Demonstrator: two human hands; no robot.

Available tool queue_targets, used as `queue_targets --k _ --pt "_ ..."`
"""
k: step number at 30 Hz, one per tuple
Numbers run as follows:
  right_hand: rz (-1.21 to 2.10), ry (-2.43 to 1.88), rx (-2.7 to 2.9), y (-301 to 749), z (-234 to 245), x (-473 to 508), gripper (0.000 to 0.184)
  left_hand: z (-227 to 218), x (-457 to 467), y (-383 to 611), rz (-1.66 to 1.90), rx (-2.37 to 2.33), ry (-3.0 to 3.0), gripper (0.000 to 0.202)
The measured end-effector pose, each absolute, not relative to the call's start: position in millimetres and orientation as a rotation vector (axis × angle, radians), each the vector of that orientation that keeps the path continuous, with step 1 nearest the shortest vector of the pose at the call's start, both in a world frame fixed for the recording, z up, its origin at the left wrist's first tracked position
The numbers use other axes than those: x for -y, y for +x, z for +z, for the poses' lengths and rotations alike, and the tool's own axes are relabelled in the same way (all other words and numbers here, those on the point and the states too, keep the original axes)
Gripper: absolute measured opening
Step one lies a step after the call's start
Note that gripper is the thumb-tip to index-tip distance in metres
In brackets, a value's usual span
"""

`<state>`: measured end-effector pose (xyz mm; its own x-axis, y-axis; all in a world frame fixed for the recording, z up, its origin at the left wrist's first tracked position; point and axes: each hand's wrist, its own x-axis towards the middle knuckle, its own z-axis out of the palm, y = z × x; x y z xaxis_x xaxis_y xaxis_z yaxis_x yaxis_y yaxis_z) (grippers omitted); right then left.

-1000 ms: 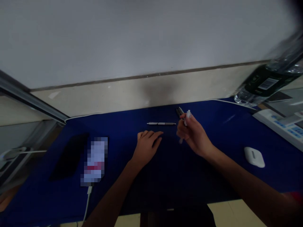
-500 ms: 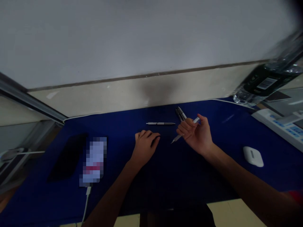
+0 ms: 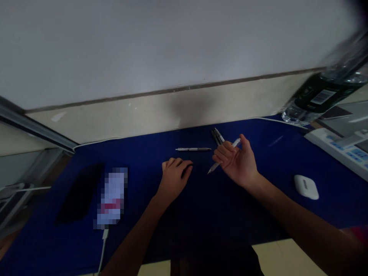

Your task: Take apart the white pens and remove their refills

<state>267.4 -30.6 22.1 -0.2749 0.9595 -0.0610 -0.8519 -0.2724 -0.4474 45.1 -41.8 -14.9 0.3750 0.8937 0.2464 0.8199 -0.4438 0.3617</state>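
Note:
My right hand (image 3: 237, 161) is turned palm up, its fingers curled round a white pen (image 3: 214, 167). The pen's tip points down and left, while its other end comes out near my raised thumb. My left hand (image 3: 176, 176) rests palm down on the blue desk cover, fingers loosely bent and thumb apart, with nothing in it. Just beyond the left hand lies a second white and grey pen (image 3: 193, 149), crosswise. Behind my right fingers are a white pen (image 3: 219, 134) and a dark pen (image 3: 215, 137), side by side and partly hidden.
At left, a phone (image 3: 112, 197) with a blurred screen and a white cable (image 3: 102, 249) lies beside a dark flat object (image 3: 80, 193). On the right are a white earbud case (image 3: 306, 187), a device with blue buttons (image 3: 342, 147) and a large bottle (image 3: 319, 96). A wall (image 3: 143, 113) bounds the back.
My right thumb has moved slightly away from the pen's upper end. The pen stays in my right hand, and my left hand keeps its pose. The whole view has shifted a little.

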Motion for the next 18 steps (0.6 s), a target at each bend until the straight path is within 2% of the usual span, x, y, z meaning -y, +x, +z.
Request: queue_targets --k 18 --pt "1.889 -0.333 0.388 270.0 24.1 30.3 0.046 -16.6 40.9 44.9 0.611 -1.552 2.448 0.02"
